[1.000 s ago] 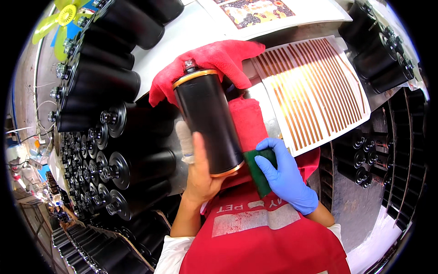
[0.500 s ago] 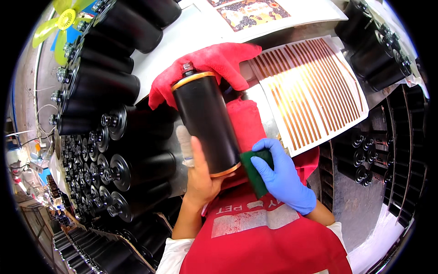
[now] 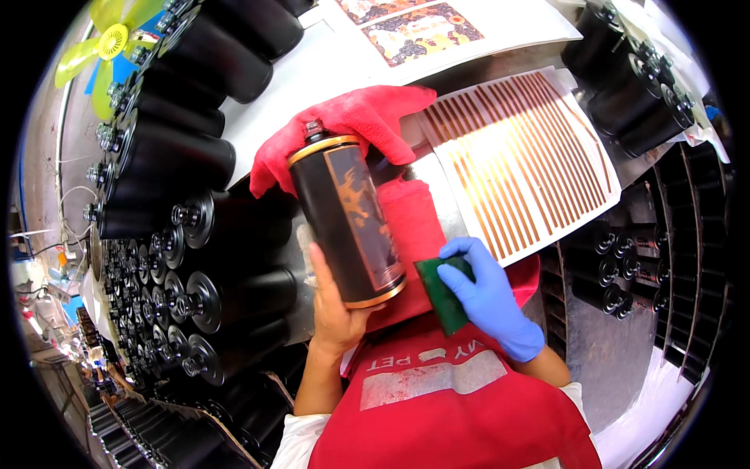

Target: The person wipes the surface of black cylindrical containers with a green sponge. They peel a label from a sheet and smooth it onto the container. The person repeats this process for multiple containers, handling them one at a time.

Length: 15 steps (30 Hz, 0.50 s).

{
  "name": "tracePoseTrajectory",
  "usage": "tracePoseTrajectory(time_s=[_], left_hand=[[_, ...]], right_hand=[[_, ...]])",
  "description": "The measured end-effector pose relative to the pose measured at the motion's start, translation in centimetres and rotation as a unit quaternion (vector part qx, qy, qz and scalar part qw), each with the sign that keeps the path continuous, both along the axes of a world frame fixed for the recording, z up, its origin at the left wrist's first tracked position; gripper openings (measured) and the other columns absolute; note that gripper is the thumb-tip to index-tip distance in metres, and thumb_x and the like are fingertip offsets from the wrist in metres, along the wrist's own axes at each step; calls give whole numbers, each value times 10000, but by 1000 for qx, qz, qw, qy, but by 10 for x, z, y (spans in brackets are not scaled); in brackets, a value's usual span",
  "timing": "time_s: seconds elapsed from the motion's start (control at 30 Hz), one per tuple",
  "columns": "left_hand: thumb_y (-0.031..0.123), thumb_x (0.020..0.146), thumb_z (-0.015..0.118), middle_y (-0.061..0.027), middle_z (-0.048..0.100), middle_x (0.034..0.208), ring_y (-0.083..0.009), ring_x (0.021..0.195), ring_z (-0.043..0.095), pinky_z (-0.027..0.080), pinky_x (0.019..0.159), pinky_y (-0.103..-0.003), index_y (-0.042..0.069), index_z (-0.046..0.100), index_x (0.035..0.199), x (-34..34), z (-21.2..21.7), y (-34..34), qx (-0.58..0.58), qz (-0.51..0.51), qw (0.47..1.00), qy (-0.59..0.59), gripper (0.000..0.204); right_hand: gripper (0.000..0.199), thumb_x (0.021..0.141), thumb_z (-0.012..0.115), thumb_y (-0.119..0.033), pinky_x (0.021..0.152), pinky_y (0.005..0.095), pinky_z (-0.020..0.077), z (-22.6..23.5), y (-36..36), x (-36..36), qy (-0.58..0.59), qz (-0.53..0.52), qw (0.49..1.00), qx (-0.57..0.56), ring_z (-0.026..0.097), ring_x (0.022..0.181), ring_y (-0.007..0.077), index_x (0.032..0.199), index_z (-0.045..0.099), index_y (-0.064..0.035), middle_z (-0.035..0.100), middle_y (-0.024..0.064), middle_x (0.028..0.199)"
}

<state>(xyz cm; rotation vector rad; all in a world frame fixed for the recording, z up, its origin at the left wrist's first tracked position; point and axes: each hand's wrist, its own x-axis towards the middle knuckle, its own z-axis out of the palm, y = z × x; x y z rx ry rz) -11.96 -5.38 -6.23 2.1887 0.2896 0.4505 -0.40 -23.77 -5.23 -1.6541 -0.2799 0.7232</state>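
Observation:
A black cylinder [image 3: 332, 211] with gold bands at both ends and a metal fitting on top lies tilted before me. On its right side shows a dark panel with an orange-brown picture. My left hand [image 3: 337, 316], bare apart from a pale finger covering, is closed around the cylinder's lower end. The fitting end rests on a bunched red cloth [image 3: 367, 113]. Just right of the cylinder, my right hand [image 3: 488, 301] in a blue glove pinches a flat dark green pad [image 3: 445, 293], apart from the cylinder. A folded red cloth [image 3: 410, 211] lies between them.
A white sheet with gold-brown strips [image 3: 523, 164] lies to the right. Printed picture sheets [image 3: 422, 35] are at the back. Many black cylinders [image 3: 172, 172] crowd the left side, with more at the far right [image 3: 641, 102]. A yellow-green fan [image 3: 112, 41] stands far left.
The cylinder has turned about its long axis, bringing the picture panel into sight. My right hand with the green pad has stayed beside it, slightly farther off.

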Motion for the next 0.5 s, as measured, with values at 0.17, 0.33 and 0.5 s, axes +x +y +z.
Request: tracePoseTrajectory(time_s=[0.17,0.33,0.5], left_hand=[[109,736,745,-224,508,1260,-320,1111,556,423,938,-363,-85,-74,1406,0,11,5,-22,-45,999,5,1076],[198,681,805,-222,562,1184,-375,1061,577,436,917,-379,-115,-38,1396,11,23,0,220,-54,972,54,1148],[49,862,521,-251,499,1244,-346,1131,528,388,974,-380,-90,103,1419,-7,-8,6,-183,11,983,-6,709]], right_hand=[[179,878,575,-123,738,208,420,21,5,58,136,-23,984,113,519,838,71,1028,531,-36,561,13,916],[190,870,627,-160,701,198,426,31,28,68,146,-4,976,159,535,779,63,1001,558,-41,577,-7,866],[142,884,619,-162,551,189,417,26,20,59,181,-25,979,96,518,595,44,832,584,-35,558,-18,676]])
